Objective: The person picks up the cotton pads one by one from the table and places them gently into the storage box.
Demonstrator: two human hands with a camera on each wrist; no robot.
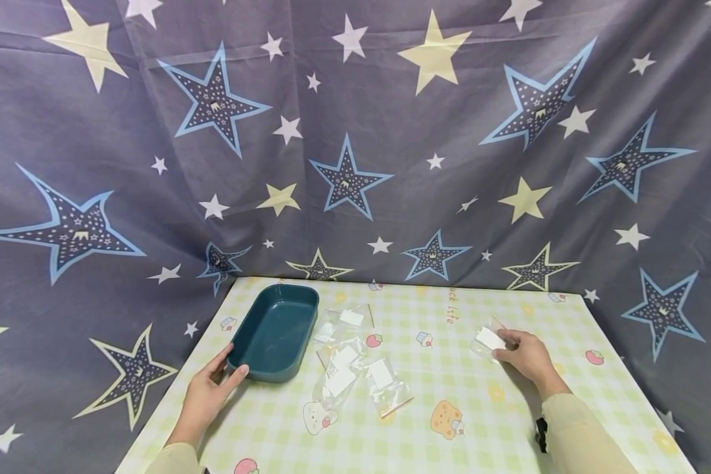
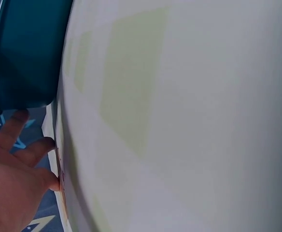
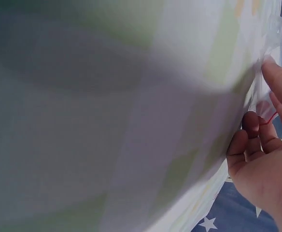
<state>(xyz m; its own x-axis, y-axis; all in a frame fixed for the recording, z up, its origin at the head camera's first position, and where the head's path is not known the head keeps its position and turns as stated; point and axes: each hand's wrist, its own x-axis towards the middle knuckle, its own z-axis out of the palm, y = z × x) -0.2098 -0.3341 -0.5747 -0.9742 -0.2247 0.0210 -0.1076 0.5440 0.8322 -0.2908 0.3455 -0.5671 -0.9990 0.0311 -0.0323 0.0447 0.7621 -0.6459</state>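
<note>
While the left hand holds one teal tray by its near left corner, thumb and fingers partly spread about the wall, the right hand pinches one clear bag at its edge, thumb and fingers nearly together. That bag carries one white card and reaches out just left of the right fingertips; whether it is lifted cannot be told. Between the two hands, just beside the tray, lies a group of further clear bags; five white patches can be counted among them, but the edges overlap, so the exact number of bags cannot be told. Three thin reddish-brown strips show there. This group stands in the straight line from the right hand to the tray. Under both hands spreads one checked tablecloth, and beyond them hangs one starry curtain. Two pale sleeves cover the forearms, and one black band shows by the right wrist
</note>
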